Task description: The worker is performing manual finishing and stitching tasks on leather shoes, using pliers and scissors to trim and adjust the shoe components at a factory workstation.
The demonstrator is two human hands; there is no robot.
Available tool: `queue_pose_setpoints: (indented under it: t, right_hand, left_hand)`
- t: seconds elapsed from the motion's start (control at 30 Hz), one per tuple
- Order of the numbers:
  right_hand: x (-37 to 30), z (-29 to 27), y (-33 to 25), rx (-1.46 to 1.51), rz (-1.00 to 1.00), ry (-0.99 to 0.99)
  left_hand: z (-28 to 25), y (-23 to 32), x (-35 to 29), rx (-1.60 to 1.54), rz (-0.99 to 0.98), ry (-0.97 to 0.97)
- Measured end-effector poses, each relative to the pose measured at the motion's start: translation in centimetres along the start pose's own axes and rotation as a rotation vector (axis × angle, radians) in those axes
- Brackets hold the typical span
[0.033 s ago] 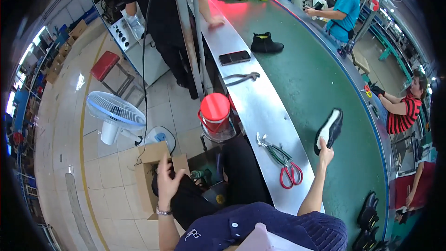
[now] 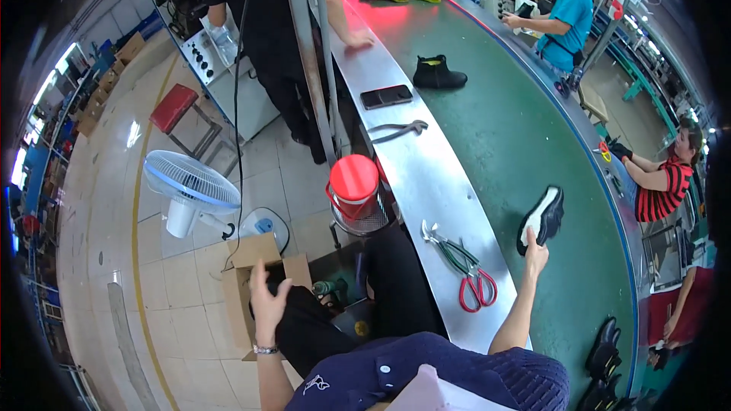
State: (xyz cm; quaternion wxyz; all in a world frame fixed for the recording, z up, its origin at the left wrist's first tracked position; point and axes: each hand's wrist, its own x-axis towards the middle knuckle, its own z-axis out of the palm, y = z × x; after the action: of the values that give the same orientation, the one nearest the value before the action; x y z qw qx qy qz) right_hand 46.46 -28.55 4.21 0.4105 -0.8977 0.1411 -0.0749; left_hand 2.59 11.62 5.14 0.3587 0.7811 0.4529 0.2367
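Note:
Over the green belt (image 2: 495,133), my right hand (image 2: 536,256) grips a black shoe (image 2: 553,217) by one end. A long white patch shows along the shoe's side facing left. My left hand (image 2: 266,301) is raised above my knee with thumb and fingers apart, and nothing is in it. On the metal ledge (image 2: 445,190) between my lap and the belt lie red-handled scissors (image 2: 478,289). Pliers with dark green handles (image 2: 453,253) lie against them. Farther up the ledge are metal pincers (image 2: 400,131) and a black phone (image 2: 386,97).
A black ankle boot (image 2: 439,74) stands on the belt farther off; more black shoes (image 2: 605,350) lie at its near right. Left of me are an open cardboard box (image 2: 234,297), a red-lidded bucket (image 2: 354,183) and a fan (image 2: 190,183). Several people work around the belt.
My left hand has dropped slightly and shifted a little left. The shoe in my right hand has turned slightly, its far end a bit lower in the picture.

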Motion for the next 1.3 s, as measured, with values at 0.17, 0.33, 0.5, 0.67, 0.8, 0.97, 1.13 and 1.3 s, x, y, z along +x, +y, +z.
queue_pose_setpoints:
  t: [0.17, 0.33, 0.5, 0.67, 0.8, 0.97, 1.13, 1.3]
  right_hand:
    - [1.2, 3.5, -0.4, -0.580, -0.485, 0.220]
    - [3.6, 11.3, -9.5, -0.097, -0.722, 0.037]
    - [8.0, 23.5, -18.1, 0.093, -0.739, -0.389]
    - [11.9, 36.5, -27.6, 0.116, -0.835, -0.485]
    - [14.2, 43.4, -33.0, 0.083, -0.930, -0.479]
    - [14.9, 45.1, -34.0, -0.119, -0.932, -0.414]
    - [15.3, 43.0, -32.1, -0.139, -0.997, -0.242]
    - [18.5, 37.9, -27.1, -0.009, -1.018, -0.191]
  left_hand:
    - [0.4, -8.6, -0.9, 0.441, -0.241, 0.258]
    - [3.9, -9.4, -0.5, 0.484, -0.413, 0.236]
    - [5.7, -8.7, 0.5, 0.516, -0.357, 0.254]
    - [5.8, -7.3, 1.3, 0.557, -0.370, 0.259]
    - [6.1, -5.9, 1.9, 0.593, -0.387, 0.209]
    - [6.8, -4.7, 2.5, 0.622, -0.385, 0.212]
    - [6.9, -5.5, 2.0, 0.613, -0.379, 0.216]
    - [6.6, -6.3, 1.8, 0.534, -0.334, 0.234]
